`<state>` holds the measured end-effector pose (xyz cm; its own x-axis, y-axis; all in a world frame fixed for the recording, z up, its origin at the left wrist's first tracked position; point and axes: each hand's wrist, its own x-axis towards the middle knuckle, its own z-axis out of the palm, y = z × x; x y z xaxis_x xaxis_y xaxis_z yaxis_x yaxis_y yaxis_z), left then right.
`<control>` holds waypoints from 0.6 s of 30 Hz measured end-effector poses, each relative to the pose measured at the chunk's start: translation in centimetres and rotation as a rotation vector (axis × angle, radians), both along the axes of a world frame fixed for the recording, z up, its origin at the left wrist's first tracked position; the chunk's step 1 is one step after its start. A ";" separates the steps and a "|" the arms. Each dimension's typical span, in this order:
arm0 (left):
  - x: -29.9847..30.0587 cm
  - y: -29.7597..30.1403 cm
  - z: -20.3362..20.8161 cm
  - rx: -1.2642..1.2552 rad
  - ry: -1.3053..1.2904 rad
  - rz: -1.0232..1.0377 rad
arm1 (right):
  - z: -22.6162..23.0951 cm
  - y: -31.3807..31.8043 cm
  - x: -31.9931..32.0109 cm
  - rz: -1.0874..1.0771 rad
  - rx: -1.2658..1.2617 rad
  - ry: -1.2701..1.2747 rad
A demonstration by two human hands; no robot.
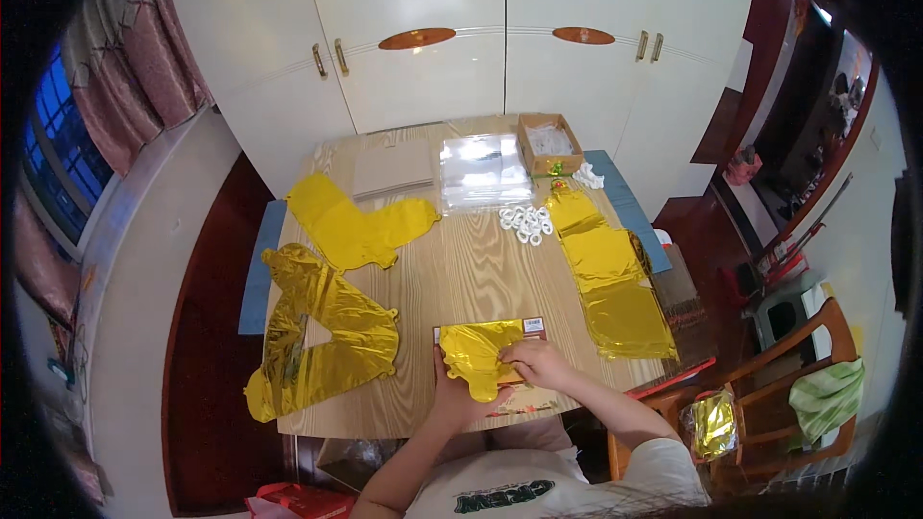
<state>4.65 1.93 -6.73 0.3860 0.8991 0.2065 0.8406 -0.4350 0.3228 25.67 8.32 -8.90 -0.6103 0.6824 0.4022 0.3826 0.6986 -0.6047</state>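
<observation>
A folded gold foil balloon (473, 346) lies over a flat printed box (536, 325) at the table's near edge. My left hand (460, 400) is closed around the balloon's lower left side, its thumb up along the edge; the fingers beneath are partly hidden. The fingers of my right hand (535, 362) are pinched together on the balloon's right part. To the left lies a flat gold foil balloon with a triangular hole (327, 365), and beyond it another matte gold balloon (351, 226). Folded gold foil balloons (620, 288) lie along the right side.
At the back are clear plastic sleeves (481, 168), a cardboard box (551, 165) with clear plastic inside, and several white rings (527, 224). White cabinets (413, 86) stand behind the wooden table (486, 274). A wooden chair (769, 356) at right holds a gold foil packet (714, 426).
</observation>
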 end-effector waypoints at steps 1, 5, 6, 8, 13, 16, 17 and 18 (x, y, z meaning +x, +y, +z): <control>0.0 0.0 -0.2 0.007 0.003 0.009 | 0.1 0.0 -0.1 0.005 0.008 -0.013; 0.2 0.0 -0.4 -0.007 0.032 0.013 | 0.4 0.0 -0.1 0.002 0.028 0.016; 0.3 0.0 -0.1 -0.019 0.044 0.005 | 0.5 0.1 -0.1 -0.032 0.019 0.010; 0.4 0.0 0.8 -0.076 0.091 -0.004 | 0.6 0.7 0.1 -0.099 0.000 -0.002; 0.5 0.1 0.5 0.005 0.154 0.023 | 4.6 5.8 -1.4 -0.333 -0.163 0.216; 0.5 0.2 0.5 0.000 0.188 0.019 | 2.3 11.0 -0.9 -0.321 -0.347 0.191; 0.5 0.1 0.6 0.000 0.180 0.014 | 1.4 11.8 -0.9 -0.319 -0.345 0.198; 0.5 0.2 0.6 0.002 0.171 0.007 | 0.6 12.5 -0.9 -0.320 -0.341 0.203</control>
